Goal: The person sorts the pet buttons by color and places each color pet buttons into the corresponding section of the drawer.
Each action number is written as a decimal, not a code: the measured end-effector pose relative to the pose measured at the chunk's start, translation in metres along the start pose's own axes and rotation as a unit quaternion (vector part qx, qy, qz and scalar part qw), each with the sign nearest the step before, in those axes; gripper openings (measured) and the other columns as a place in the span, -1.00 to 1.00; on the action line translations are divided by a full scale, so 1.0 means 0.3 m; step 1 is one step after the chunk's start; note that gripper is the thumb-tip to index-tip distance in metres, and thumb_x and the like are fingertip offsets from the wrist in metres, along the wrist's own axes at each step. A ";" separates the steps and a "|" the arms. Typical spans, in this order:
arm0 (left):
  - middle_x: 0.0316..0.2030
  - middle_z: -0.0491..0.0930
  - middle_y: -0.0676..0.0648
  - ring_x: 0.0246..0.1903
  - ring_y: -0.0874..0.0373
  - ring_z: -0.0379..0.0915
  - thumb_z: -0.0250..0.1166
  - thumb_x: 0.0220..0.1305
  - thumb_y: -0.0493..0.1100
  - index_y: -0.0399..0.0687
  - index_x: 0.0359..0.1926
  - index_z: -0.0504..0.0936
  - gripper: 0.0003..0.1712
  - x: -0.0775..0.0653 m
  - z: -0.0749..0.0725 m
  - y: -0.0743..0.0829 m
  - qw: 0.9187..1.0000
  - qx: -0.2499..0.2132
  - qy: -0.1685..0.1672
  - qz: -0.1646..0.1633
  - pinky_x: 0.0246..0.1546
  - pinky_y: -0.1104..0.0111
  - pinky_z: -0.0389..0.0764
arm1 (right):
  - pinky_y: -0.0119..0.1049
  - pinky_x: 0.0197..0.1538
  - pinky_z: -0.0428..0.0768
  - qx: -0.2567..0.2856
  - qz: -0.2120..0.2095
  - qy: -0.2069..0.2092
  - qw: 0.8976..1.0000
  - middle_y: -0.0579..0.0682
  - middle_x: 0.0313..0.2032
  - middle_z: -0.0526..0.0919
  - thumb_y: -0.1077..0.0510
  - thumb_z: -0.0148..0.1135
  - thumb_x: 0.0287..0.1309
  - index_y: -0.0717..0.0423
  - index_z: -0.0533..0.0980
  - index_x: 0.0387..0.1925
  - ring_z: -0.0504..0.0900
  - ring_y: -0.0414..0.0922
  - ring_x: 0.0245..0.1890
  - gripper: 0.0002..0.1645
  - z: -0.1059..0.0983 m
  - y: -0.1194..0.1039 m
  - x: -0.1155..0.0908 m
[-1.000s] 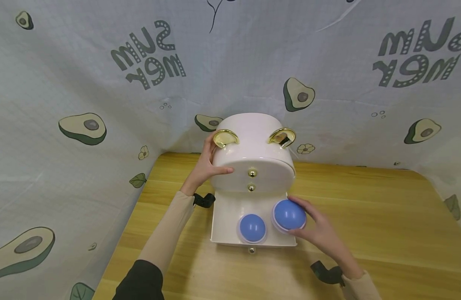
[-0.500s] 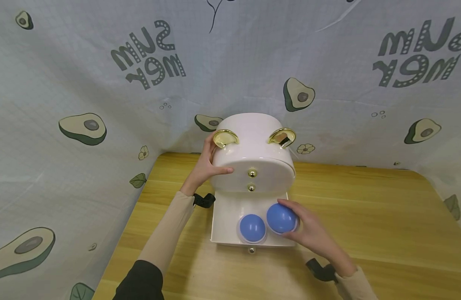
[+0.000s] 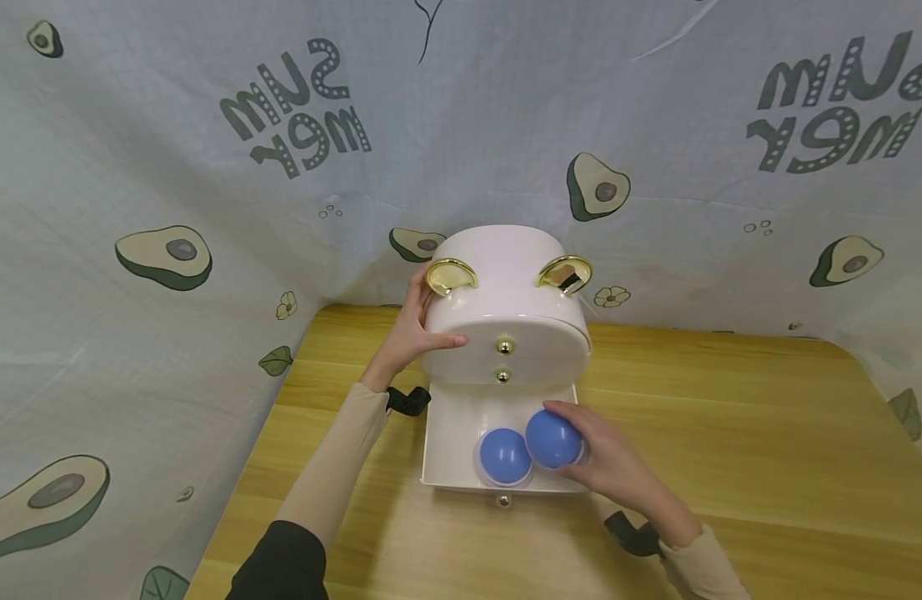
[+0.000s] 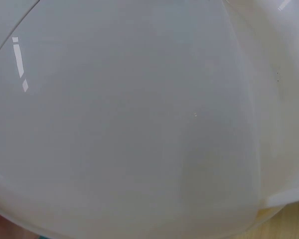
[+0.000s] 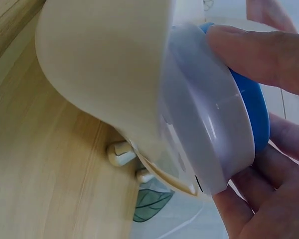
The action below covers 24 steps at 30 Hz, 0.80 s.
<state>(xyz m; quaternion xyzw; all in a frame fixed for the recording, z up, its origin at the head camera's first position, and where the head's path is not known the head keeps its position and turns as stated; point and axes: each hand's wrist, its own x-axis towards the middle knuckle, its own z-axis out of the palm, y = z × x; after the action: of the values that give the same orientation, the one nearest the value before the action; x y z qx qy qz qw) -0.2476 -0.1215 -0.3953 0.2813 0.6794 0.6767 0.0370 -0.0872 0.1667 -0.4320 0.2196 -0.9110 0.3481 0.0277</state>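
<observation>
My right hand (image 3: 614,462) grips a round blue-domed puck with a white base (image 3: 554,439), thumb on one side and fingers on the other. This puck is over the pulled-out white drawer (image 3: 449,417), beside a second blue-domed puck (image 3: 505,457) lying in it. The right wrist view shows the gripped puck's white base (image 5: 209,114) at the drawer wall (image 5: 104,59). My left hand (image 3: 408,337) rests on the left side of the white drawer box (image 3: 506,275), thumb straight across its front; its other fingertips are hidden. The box's glossy surface (image 4: 114,124) fills the left wrist view.
Two gold-rimmed ears (image 3: 452,277) stick out from the box top. Gold knobs (image 3: 504,346) sit on its front, and another knob (image 3: 503,501) is on the drawer. Behind the wooden table (image 3: 731,417) hangs an avocado-print cloth (image 3: 491,125).
My right hand has carried its puck leftward, from the drawer's right edge to right beside the second puck. My left hand has stayed on the box.
</observation>
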 end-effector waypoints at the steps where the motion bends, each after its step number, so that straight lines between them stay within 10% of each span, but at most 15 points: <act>1: 0.42 0.00 -0.04 0.41 0.21 -0.19 0.44 -0.13 -0.54 0.12 0.45 -0.14 0.27 -0.002 0.002 0.012 1.000 -0.002 0.000 -0.003 0.33 0.11 -0.01 | 0.21 0.02 0.44 -0.002 -0.002 0.001 1.000 0.22 0.14 0.47 0.37 0.57 -0.40 0.20 0.37 0.23 0.47 0.23 0.08 0.00 0.001 0.002 -0.001; 24: 0.42 -0.02 -0.19 0.41 0.09 -0.18 0.37 -0.12 -0.59 -0.10 0.43 -0.17 0.20 -0.016 0.020 0.093 1.000 -0.007 -0.003 -0.008 0.32 0.08 0.01 | -0.01 0.03 0.47 0.031 -0.056 -0.011 0.998 0.10 0.06 0.57 0.43 0.49 -0.25 0.26 0.43 0.15 0.53 0.09 0.05 -0.20 0.051 0.020 0.041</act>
<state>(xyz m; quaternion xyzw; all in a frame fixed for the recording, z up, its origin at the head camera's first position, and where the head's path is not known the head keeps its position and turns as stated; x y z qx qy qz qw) -0.2318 -0.1203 -0.3710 0.2777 0.6766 0.6804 0.0466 -0.0992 0.1560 -0.4446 0.2750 -0.8862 0.3715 0.0301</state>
